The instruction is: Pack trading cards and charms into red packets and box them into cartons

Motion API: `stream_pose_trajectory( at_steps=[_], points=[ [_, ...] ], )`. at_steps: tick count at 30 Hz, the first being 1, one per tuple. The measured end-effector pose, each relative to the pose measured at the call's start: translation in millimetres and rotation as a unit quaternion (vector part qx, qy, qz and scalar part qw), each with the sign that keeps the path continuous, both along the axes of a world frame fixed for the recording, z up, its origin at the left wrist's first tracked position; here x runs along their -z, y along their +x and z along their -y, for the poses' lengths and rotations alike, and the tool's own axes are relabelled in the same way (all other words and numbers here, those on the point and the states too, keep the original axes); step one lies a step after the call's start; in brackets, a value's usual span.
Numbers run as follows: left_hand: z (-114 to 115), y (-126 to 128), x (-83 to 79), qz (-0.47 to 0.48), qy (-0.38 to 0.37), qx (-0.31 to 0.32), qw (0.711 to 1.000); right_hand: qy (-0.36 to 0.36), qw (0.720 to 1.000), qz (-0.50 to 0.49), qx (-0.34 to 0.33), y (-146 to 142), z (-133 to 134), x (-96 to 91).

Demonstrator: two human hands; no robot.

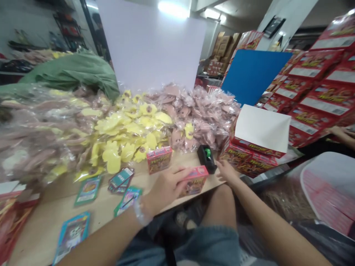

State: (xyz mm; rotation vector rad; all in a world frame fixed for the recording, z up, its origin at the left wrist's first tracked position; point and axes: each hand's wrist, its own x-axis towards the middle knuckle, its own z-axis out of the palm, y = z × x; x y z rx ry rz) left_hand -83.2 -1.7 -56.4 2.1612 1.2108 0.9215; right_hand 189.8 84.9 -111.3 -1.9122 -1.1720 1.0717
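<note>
My left hand (pixel 169 188) grips a small red and pink printed box (pixel 194 181) at the table's front edge, its fingers over the box's left side and top. A similar small box (pixel 159 159) stands just behind that hand. My right hand (pixel 226 172) is beside the front end of a black tape dispenser (pixel 206 159) with a green roll; its fingers are apart, and I see nothing in them. Whether its fingertips touch the dispenser I cannot tell. Left of my left hand lie card stacks (pixel 121 180), including a green-edged one (pixel 130 197).
Yellow figures in clear bags (pixel 130 129) and pinkish bagged pieces (pixel 205 107) are heaped across the back. Larger red cartons (pixel 249 159), one with a white flap, stand at right. More cards (pixel 72 234) lie at left. Another person's hand (pixel 340 133) shows far right.
</note>
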Motion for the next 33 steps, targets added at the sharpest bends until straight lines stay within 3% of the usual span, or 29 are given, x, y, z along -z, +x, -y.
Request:
stream_pose_trajectory(
  at_steps=[3, 6, 11, 14, 16, 19, 21, 23, 26, 28, 29, 31, 33],
  points=[
    [-28, 23, 17.1, -0.059, -0.024, -0.011, 0.998, -0.126, 0.99, -0.058, -0.006, 5, -45, 7.3],
    [-38, 27, 25.4, -0.122, -0.075, -0.004, 0.99, -0.157, 0.981, -0.11, -0.005, 5, -53, 17.4],
    [-47, 19, 31.2, -0.168, -0.091, -0.041, 0.981, -0.031, 0.99, -0.132, 0.035, 13, -18, 43.4],
    [-50, 21, 33.5, -0.178, -0.097, -0.058, 0.977, 0.024, 0.994, -0.098, 0.051, 7, 12, 41.5],
    [-49, 24, 31.9, -0.185, -0.108, -0.064, 0.975, 0.048, 0.993, -0.1, 0.031, -16, 30, 28.6],
    [-47, 29, 27.8, -0.182, -0.106, -0.046, 0.977, 0.064, 0.976, -0.204, -0.045, -68, 48, 8.5],
    [-45, 28, 25.8, -0.172, -0.096, -0.03, 0.98, 0.061, 0.967, -0.24, -0.058, -97, 53, 4.9],
    [-43, 24, 24.6, -0.168, -0.095, -0.015, 0.981, 0.065, 0.982, -0.172, -0.043, -106, 56, 8.9],
    [-36, 17, 24.4, -0.187, -0.101, 0.006, 0.977, 0.114, 0.992, -0.013, -0.042, -92, 60, 10.7],
    [-29, 13, 24.5, -0.2, -0.097, 0.008, 0.975, 0.205, 0.96, 0.132, -0.138, -86, 59, 1.6],
    [-24, 9, 24.0, -0.201, -0.093, 0.002, 0.975, 0.25, 0.917, 0.22, -0.221, -89, 56, -5.4],
    [-15, -8, 19.9, -0.199, -0.086, -0.021, 0.976, 0.295, 0.789, 0.37, -0.392, -105, 48, -20.8],
    [-4, -49, 10.3, -0.182, -0.091, -0.053, 0.978, 0.302, 0.696, 0.434, -0.486, -126, 37, -35.7]
  ],
)
